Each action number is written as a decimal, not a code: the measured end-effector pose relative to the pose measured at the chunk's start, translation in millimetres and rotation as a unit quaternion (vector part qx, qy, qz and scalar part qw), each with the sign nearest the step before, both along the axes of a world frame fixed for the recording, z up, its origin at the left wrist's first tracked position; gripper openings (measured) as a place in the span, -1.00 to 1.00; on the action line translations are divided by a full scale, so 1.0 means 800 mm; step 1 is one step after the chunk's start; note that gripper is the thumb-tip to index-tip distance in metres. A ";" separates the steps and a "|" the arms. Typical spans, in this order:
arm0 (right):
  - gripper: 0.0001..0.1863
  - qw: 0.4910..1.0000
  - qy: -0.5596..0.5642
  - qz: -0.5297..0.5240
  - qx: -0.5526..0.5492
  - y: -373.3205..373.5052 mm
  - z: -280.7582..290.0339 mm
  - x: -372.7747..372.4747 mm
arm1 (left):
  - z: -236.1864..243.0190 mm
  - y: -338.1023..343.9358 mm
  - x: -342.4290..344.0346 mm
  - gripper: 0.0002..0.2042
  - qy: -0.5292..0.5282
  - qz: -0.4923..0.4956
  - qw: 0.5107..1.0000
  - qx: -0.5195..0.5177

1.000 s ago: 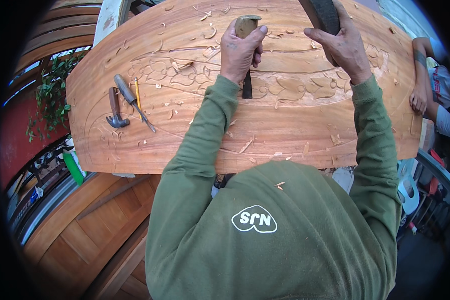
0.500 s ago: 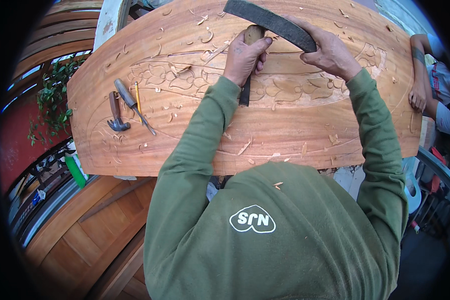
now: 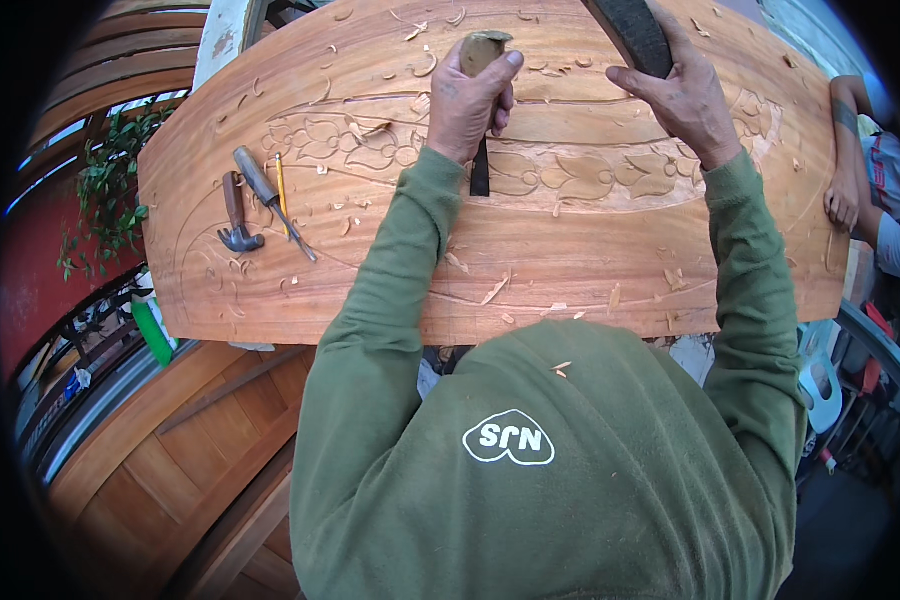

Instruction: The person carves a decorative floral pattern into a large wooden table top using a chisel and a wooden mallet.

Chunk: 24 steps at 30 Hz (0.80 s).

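My left hand [image 3: 462,112] is closed around the wooden handle [image 3: 486,52] of a chisel, its dark blade [image 3: 479,172] resting on the carved wooden panel [image 3: 570,270] among leaf patterns and curled shavings. My right hand [image 3: 685,108] grips a long, dark, curved block [image 3: 630,35], raised up and right of the chisel, apart from it. Left of my left arm lie a claw hammer [image 3: 237,225], a gouge with a grey handle [image 3: 260,182] and a yellow pencil [image 3: 283,200].
Another person's forearm and hand [image 3: 842,180] rest at the panel's right edge. A leafy plant [image 3: 120,210] and red wall [image 3: 40,290] are at left. Wooden door panels [image 3: 180,450] lie below left; a white plastic chair [image 3: 820,390] stands at lower right.
The dark block came down across the chisel's handle top half a second ago; now it is back up to the right. My left hand has shifted slightly up and left.
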State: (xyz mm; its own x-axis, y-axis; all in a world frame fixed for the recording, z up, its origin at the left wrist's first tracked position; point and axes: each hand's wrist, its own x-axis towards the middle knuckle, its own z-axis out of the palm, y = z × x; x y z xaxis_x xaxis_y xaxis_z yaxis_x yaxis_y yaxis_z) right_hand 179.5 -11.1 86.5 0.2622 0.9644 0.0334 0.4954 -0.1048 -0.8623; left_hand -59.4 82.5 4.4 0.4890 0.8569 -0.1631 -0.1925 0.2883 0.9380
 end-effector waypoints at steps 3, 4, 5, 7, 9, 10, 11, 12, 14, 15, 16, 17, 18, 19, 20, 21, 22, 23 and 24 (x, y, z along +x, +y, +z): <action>-0.12 0.999 -0.023 0.000 0.040 0.006 -0.045 -0.004 | -0.006 -0.001 0.006 -0.71 0.001 -0.001 1.000 -0.007; -0.08 0.996 -0.059 0.015 0.058 0.009 -0.049 -0.010 | -0.008 0.001 0.006 -0.70 0.006 0.003 1.000 -0.007; -0.08 0.982 -0.153 0.077 -0.081 0.007 -0.044 -0.004 | -0.009 -0.001 0.005 -0.70 0.004 0.002 1.000 -0.007; -0.07 0.976 -0.179 0.119 -0.036 0.007 -0.043 -0.001 | -0.011 -0.009 0.001 -0.70 0.031 -0.006 0.999 -0.028; -0.07 0.980 -0.159 0.112 -0.030 0.006 -0.046 0.006 | -0.011 -0.009 0.004 -0.70 0.030 -0.012 0.999 -0.025; -0.07 0.990 -0.112 0.078 -0.038 0.003 -0.051 0.005 | -0.010 -0.010 0.006 -0.69 0.031 -0.018 0.999 -0.025; -0.07 0.996 -0.065 0.043 -0.047 0.000 -0.053 0.004 | -0.009 -0.012 0.008 -0.69 0.030 -0.020 0.999 -0.026; -0.07 0.996 -0.065 0.041 -0.048 -0.004 -0.053 0.007 | -0.008 -0.013 0.011 -0.69 0.031 -0.039 0.998 -0.027; -0.09 0.987 -0.106 0.123 -0.018 -0.014 -0.042 0.005 | -0.001 -0.015 0.014 -0.68 0.032 -0.062 0.997 -0.030; -0.09 0.989 -0.087 0.119 0.034 -0.016 -0.047 0.008 | 0.004 -0.016 0.013 -0.71 0.036 -0.058 0.997 -0.021; -0.09 0.989 -0.087 0.119 0.031 -0.017 -0.043 0.008 | 0.007 -0.017 0.011 -0.73 0.040 -0.052 0.998 -0.013; -0.13 0.996 -0.049 0.075 0.013 -0.017 -0.034 0.008 | 0.008 -0.017 0.014 -0.72 0.049 -0.041 0.998 -0.010; -0.15 0.999 -0.012 0.031 -0.004 -0.017 -0.027 0.008 | 0.008 -0.021 0.016 -0.72 0.049 -0.040 0.998 -0.013; -0.14 0.998 -0.060 0.003 0.023 -0.017 -0.022 0.007 | 0.012 -0.024 0.020 -0.71 0.012 -0.016 0.999 -0.026; -0.14 0.998 -0.060 0.003 0.022 -0.015 -0.020 0.008 | 0.017 -0.026 0.026 -0.69 -0.026 0.009 0.999 -0.039; -0.13 0.999 -0.023 -0.002 0.035 -0.012 -0.019 0.008 | 0.022 -0.026 0.033 -0.71 -0.043 0.013 0.999 -0.028; -0.12 0.999 0.013 -0.005 0.049 -0.010 -0.016 0.008 | 0.026 -0.027 0.041 -0.71 -0.044 0.014 0.999 -0.028; -0.10 0.999 -0.006 -0.014 0.036 -0.009 -0.012 0.008 | 0.029 -0.028 0.049 -0.72 -0.045 0.004 0.999 -0.008; -0.10 0.999 -0.008 -0.013 0.036 -0.008 -0.010 0.007 | 0.030 -0.031 0.057 -0.72 -0.047 -0.007 0.999 0.013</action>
State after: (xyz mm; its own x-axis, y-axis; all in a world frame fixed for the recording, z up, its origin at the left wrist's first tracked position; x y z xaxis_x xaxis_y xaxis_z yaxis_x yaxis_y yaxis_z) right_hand 184.9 -17.4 78.2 0.2859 0.9523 0.1070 0.5068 -0.0555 -0.8603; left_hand -13.8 57.9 28.3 0.5122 0.8536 -0.0945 -0.2759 0.2678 0.9231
